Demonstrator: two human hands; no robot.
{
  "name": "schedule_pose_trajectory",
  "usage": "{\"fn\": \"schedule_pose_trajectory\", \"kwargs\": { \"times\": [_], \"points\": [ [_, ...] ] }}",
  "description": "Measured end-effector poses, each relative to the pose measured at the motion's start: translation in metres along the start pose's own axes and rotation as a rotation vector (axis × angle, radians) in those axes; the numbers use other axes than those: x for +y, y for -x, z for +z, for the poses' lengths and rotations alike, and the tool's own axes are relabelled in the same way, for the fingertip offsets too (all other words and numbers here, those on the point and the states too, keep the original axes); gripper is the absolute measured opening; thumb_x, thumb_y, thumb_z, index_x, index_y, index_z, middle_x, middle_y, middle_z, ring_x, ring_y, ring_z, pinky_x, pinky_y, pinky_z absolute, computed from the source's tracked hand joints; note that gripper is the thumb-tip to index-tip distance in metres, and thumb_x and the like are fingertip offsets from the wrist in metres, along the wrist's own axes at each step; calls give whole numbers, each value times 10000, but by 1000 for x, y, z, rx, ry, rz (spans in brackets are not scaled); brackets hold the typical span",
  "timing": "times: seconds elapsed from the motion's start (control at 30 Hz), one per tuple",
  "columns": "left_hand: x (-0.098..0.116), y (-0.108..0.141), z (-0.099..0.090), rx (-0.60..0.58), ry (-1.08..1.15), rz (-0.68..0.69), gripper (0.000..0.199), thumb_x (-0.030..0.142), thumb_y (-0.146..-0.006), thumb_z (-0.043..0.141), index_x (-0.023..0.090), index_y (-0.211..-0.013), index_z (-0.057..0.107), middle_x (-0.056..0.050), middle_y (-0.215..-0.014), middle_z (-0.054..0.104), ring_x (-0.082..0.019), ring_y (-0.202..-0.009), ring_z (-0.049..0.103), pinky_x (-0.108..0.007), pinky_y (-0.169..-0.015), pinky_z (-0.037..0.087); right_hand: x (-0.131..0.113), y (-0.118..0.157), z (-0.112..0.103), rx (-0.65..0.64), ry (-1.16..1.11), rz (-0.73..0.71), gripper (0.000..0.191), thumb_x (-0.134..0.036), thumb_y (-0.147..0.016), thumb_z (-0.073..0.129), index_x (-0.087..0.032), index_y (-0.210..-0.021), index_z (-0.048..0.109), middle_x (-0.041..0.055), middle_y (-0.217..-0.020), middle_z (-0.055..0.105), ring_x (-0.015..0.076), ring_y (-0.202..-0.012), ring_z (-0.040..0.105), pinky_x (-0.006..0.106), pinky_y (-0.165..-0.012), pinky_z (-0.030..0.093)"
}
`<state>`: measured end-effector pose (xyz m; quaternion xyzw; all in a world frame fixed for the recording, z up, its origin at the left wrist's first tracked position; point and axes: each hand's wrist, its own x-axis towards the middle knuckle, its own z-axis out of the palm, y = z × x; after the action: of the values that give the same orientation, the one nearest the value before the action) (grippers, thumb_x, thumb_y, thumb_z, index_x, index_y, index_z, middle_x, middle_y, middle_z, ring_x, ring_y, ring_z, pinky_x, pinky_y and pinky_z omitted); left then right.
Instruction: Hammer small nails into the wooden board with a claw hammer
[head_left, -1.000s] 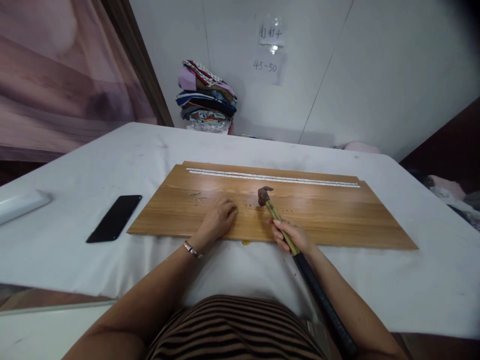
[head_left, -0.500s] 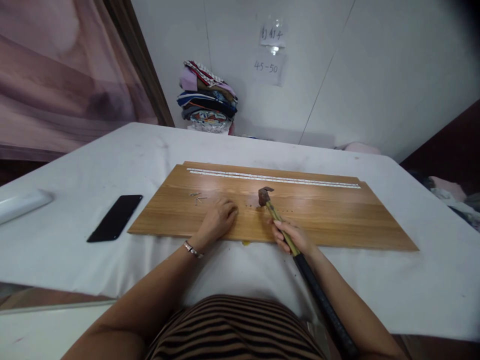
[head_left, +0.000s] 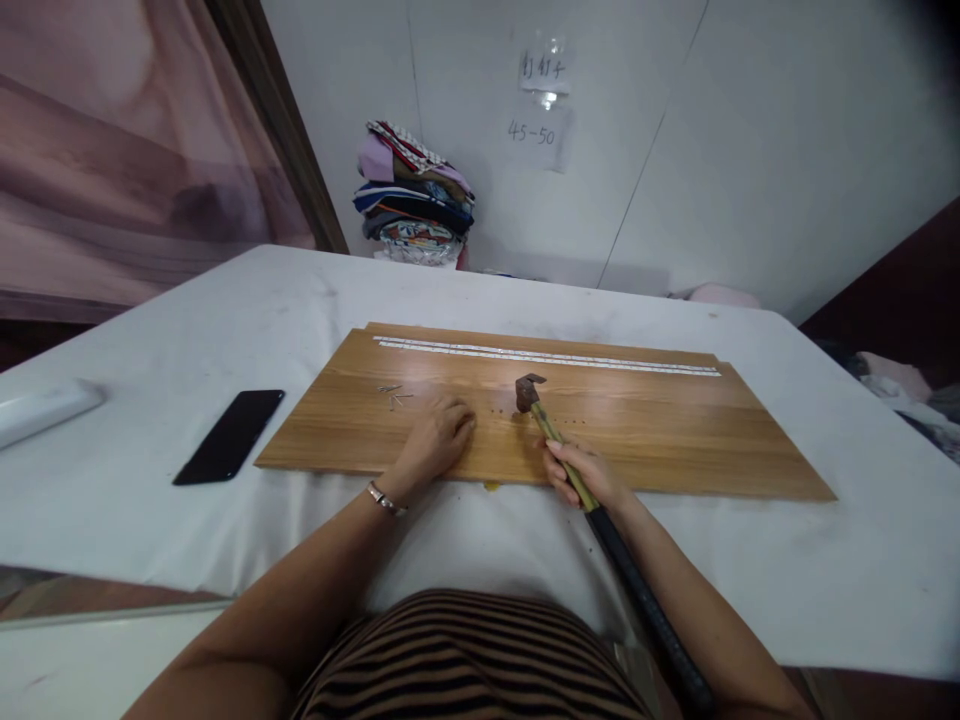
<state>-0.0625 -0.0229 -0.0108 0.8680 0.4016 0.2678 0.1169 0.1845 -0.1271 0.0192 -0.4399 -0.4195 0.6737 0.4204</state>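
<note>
My right hand (head_left: 583, 472) is wrapped around the handle of a claw hammer (head_left: 553, 432). Its rusty head is over the middle of a wooden board (head_left: 675, 440), and the long black grip runs back along my forearm. I cannot tell whether the head touches the wood. My left hand (head_left: 441, 436) rests on the board left of the hammer, fingers curled together; anything inside them is hidden. Several loose nails (head_left: 395, 397) lie on the board beyond it to the left. A row of small dark nail heads (head_left: 574, 421) shows on both sides of the hammer head.
Two white measuring strips (head_left: 547, 356) run along the board's far side. A black phone (head_left: 231, 437) lies left of the board on the white-covered table (head_left: 315, 530). Folded clothes (head_left: 417, 200) are stacked by the wall, and a white object (head_left: 46, 410) sits at the left edge.
</note>
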Motion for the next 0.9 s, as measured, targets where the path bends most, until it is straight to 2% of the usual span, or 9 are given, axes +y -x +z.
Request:
{"fn": "schedule_pose_trajectory", "kwargs": {
  "times": [0.5,0.9],
  "points": [
    [1,1,-1,1,9,2,149,190,-943,522,178,-884,658,-84,-964,674,-227,-944,614,-398,-908,513,-2,0,2,22,-13,17,447,-577,-758,709,-205,-934,535,-123,-545,468,52,-298,367,195,-290,275],
    [2,0,-2,8,9,7,135,179,-926,541,182,-878,667,-75,-954,671,-222,-930,620,-386,-894,516,2,-1,0,5,-15,0,406,-554,-790,691,-205,-933,540,-119,-549,477,52,-294,370,197,-287,271]
  ]
}}
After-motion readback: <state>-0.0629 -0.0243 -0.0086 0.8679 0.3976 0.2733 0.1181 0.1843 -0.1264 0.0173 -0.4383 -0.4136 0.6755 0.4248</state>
